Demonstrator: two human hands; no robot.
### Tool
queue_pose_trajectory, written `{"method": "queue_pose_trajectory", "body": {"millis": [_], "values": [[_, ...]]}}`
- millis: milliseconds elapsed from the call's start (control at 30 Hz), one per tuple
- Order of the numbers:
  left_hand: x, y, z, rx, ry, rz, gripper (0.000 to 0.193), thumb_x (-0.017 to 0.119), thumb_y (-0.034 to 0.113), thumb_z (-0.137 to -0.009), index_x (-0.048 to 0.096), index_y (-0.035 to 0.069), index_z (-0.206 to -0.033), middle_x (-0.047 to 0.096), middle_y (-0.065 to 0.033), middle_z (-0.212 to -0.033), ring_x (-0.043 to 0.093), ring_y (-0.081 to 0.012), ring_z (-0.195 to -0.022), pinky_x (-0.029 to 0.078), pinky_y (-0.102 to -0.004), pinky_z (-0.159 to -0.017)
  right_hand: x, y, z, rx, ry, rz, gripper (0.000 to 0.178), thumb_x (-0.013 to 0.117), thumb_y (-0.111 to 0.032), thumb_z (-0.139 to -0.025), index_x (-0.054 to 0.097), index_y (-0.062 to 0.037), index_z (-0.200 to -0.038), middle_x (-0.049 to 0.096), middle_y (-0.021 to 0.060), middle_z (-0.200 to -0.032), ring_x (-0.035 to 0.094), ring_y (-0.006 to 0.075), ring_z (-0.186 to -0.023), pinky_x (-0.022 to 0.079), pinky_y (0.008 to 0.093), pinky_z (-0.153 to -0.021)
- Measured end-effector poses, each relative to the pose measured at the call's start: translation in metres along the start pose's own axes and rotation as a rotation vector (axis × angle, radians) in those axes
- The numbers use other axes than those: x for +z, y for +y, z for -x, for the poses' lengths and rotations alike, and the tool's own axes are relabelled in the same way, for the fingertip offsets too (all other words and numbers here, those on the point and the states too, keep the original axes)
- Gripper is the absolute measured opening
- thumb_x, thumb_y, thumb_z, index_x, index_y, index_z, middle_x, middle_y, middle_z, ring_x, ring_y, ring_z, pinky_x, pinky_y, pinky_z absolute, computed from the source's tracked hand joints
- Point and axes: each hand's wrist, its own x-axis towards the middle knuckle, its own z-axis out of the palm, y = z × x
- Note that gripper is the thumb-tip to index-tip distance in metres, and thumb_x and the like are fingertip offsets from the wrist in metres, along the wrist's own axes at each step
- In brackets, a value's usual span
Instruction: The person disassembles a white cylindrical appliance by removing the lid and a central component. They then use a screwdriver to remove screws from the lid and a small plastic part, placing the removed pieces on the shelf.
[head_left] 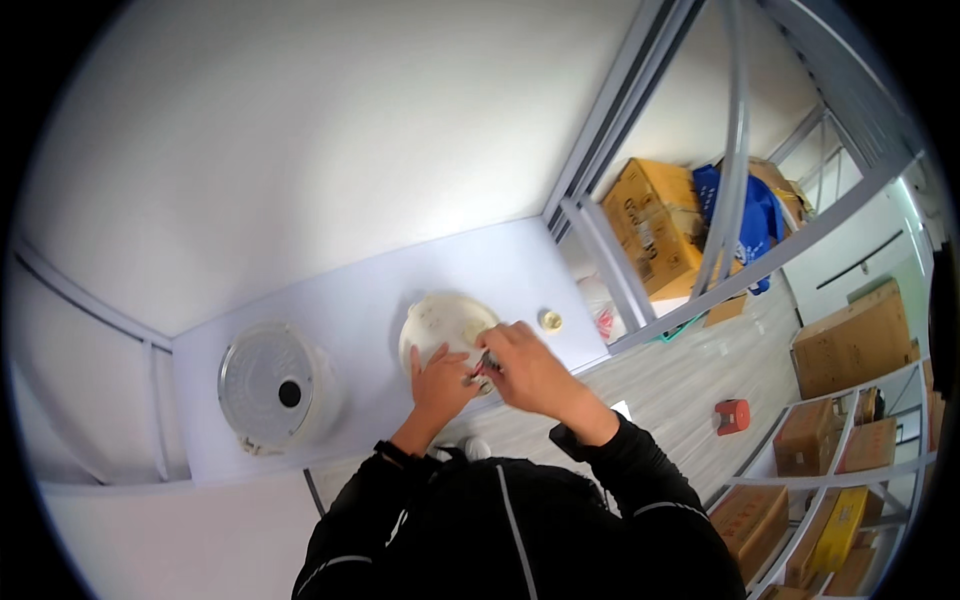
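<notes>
A round off-white plastic part, shallow like a lid or base, lies on the pale worktop in front of me. My left hand rests on its near side with the fingers spread. My right hand is closed round a small hand tool with dark and red parts, held low over the near right edge of the round part. The tool's exact kind and its tip are too small to make out. Right of the round part sits a small yellowish round piece.
A white drum-shaped appliance with a grey perforated face and a black centre stands at the left of the worktop. Metal frame posts rise at the right. Beyond are cardboard boxes, a red object on the floor and loaded shelves.
</notes>
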Motion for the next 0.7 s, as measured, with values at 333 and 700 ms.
{"method": "queue_pose_trajectory", "body": {"millis": [333, 700], "values": [[-0.009, 0.004, -0.002, 0.022, -0.020, 0.032, 0.017, 0.081, 0.035, -0.082, 0.087, 0.025, -0.095, 0.075, 0.0042, -0.133, 0.052, -0.0280, -0.148, 0.001, -0.0683, -0.129, -0.009, -0.008, -0.004, 0.365, -0.240, 0.073, 0.042, 0.078, -0.010, -0.086, 0.059, -0.0030, -0.122, 0.068, 0.0234, -0.108, 0.068, 0.0421, -0.098, 0.056, 0.0486, -0.082], [0.005, 0.000, -0.007, -0.003, -0.039, -0.054, 0.023, 0.079, 0.044, -0.088, 0.086, 0.024, -0.095, 0.075, 0.0031, -0.132, 0.054, -0.0276, -0.145, 0.002, -0.0681, -0.128, -0.009, -0.014, -0.002, 0.508, -0.338, 0.191, 0.049, 0.072, -0.004, -0.082, 0.057, -0.0023, -0.128, 0.067, 0.0205, -0.108, 0.066, 0.0436, -0.098, 0.055, 0.0502, -0.083]]}}
